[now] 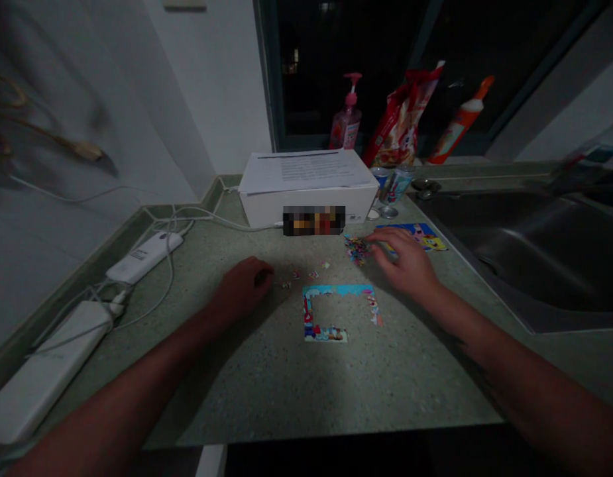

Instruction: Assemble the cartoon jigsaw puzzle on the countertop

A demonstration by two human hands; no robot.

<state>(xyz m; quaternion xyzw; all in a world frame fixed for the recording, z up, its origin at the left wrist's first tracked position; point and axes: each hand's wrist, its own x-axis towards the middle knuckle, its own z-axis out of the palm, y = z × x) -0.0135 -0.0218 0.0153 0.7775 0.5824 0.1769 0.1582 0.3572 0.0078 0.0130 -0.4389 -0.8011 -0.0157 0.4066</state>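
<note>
A partial jigsaw puzzle frame (339,289) lies flat on the counter between my arms. Its top and left edges are joined, while the bottom and right edges are only partly laid. My right hand (403,260) is open, its fingertips at the right side of a heap of loose puzzle pieces (356,250) and its thumb apart. My left hand (244,286) rests curled on the counter, left of a few scattered puzzle pieces (313,274). Its fingers are bent round, and whether they hold anything is hidden.
Behind the pieces stands a white box (266,207) with printed paper (311,169) on top. Power strips (52,364) and cables lie at left. A blue picture card (428,235) lies beyond my right hand, beside a metal sink (545,252). Cans (398,185) stand behind.
</note>
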